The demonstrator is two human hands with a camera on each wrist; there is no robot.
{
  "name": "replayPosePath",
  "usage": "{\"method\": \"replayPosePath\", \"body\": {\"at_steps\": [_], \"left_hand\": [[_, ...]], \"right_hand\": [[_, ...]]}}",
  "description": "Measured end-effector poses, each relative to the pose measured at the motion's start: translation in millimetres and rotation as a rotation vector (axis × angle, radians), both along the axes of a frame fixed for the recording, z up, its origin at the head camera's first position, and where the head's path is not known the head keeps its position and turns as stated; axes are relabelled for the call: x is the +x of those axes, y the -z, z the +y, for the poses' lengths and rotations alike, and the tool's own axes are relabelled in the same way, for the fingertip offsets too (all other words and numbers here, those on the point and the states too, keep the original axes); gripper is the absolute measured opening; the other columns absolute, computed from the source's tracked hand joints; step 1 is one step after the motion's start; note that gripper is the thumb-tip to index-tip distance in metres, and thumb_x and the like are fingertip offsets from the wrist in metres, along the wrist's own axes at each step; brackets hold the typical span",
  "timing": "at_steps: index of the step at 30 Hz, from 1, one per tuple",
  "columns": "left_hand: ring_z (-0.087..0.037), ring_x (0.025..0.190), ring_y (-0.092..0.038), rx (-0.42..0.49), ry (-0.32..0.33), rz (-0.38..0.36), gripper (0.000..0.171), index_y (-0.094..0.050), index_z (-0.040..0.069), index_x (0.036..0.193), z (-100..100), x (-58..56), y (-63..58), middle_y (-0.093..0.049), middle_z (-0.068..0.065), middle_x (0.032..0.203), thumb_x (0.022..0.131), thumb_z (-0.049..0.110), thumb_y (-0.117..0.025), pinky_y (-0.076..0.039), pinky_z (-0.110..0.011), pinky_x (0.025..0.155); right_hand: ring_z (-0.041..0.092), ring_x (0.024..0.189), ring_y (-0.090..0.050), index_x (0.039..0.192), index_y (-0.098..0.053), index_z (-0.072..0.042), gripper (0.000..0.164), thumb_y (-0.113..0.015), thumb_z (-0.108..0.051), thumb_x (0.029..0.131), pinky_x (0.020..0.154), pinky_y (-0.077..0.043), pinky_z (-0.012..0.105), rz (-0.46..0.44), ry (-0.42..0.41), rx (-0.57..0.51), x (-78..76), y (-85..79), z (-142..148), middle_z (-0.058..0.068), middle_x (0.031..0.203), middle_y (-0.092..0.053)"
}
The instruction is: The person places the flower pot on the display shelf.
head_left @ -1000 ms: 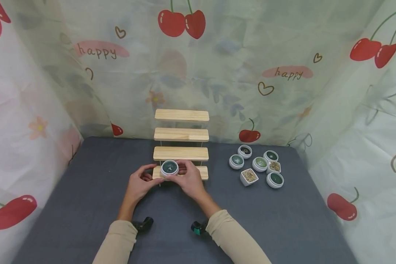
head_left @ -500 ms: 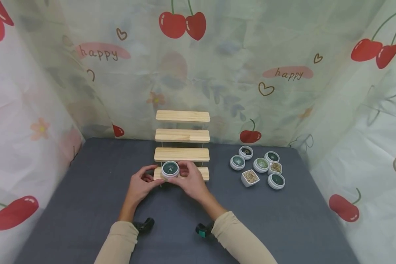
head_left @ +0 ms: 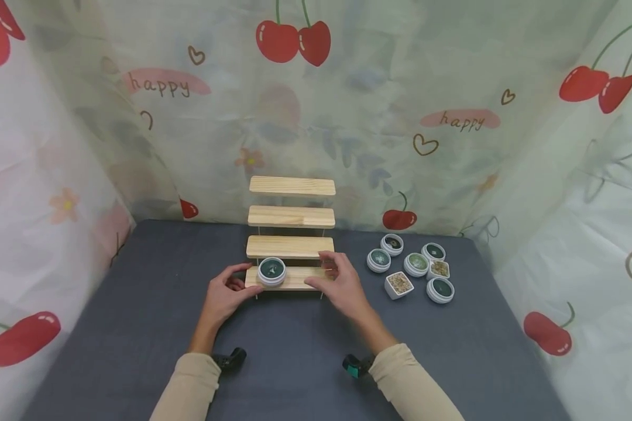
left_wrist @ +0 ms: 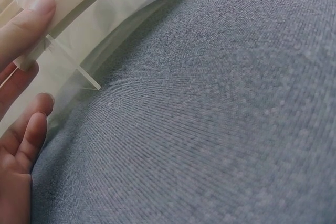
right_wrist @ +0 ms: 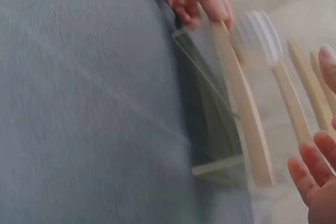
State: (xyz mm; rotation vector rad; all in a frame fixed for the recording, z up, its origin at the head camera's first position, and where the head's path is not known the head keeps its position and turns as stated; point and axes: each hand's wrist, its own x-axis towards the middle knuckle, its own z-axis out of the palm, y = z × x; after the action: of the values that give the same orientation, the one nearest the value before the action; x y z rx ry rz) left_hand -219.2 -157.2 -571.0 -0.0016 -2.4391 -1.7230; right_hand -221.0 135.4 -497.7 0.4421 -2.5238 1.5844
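A round white pot with a dark green top [head_left: 271, 270] sits toward the left of the bottom wooden shelf [head_left: 299, 279] of a four-step display stand [head_left: 291, 216]. My left hand [head_left: 226, 292] holds that shelf's left end, its thumb [left_wrist: 32, 18] along the front edge beside the pot and other fingers lower down. In the right wrist view the pot [right_wrist: 258, 38] shows ribbed sides, with the left thumb just short of it. Close to the shelf's right end, my right hand [head_left: 344, 287] has its thumb and fingers spread apart, holding nothing.
Right of the stand, several round white pots with green or dark tops, such as one pot [head_left: 440, 289], cluster with two square white pots, one square pot [head_left: 398, 285] in front. Grey cloth [head_left: 289, 362] covers the table. A printed curtain [head_left: 347, 105] encloses the back and sides.
My right hand has let go of the white pot and moved right along the bottom shelf. The pot and the left hand stay in place.
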Motion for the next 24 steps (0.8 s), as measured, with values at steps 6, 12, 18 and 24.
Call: {"method": "replayPosePath", "body": {"at_steps": [6,12,18,24], "left_hand": [[-0.014,0.075,-0.059,-0.003,0.005,-0.001,0.065,-0.069,0.023,0.127,0.1,0.2,-0.7,-0.066,-0.01,0.09,0.069,0.037,-0.095,-0.047,-0.023,0.065],[-0.014,0.076,-0.059,-0.015,0.001,0.004,0.065,-0.069,0.024,0.127,0.0,1.1,-2.6,-0.067,-0.009,0.091,0.069,0.037,-0.095,-0.046,-0.022,0.065],[-0.015,0.077,-0.059,-0.015,-0.001,0.004,0.065,-0.069,0.024,0.127,0.3,2.3,-4.0,-0.067,-0.009,0.092,0.07,0.038,-0.095,-0.046,-0.023,0.066],[-0.014,0.077,-0.059,-0.022,-0.002,0.004,0.066,-0.068,0.023,0.128,-0.2,1.4,-1.8,-0.067,-0.009,0.093,0.07,0.039,-0.095,-0.046,-0.022,0.066]], "right_hand": [[0.035,0.121,-0.061,0.137,-0.056,-0.011,0.067,-0.088,-0.026,0.081,0.103,-0.051,0.048,0.012,0.09,0.074,2.5,-4.1,34.2,0.014,0.133,-0.058],[0.039,0.123,-0.06,0.138,-0.056,-0.008,0.07,-0.089,-0.026,0.079,0.104,-0.05,0.051,0.023,0.196,0.122,3.4,-5.7,72.7,0.017,0.135,-0.055],[0.041,0.121,-0.057,0.137,-0.057,-0.001,0.071,-0.09,-0.02,0.078,0.099,-0.047,0.056,0.045,0.303,0.128,0.1,-5.6,109.6,0.022,0.133,-0.056],[0.044,0.13,-0.052,0.141,-0.052,0.0,0.072,-0.087,-0.022,0.082,0.109,-0.043,0.057,-0.032,0.372,0.102,1.2,1.5,135.4,0.023,0.139,-0.051]]}}
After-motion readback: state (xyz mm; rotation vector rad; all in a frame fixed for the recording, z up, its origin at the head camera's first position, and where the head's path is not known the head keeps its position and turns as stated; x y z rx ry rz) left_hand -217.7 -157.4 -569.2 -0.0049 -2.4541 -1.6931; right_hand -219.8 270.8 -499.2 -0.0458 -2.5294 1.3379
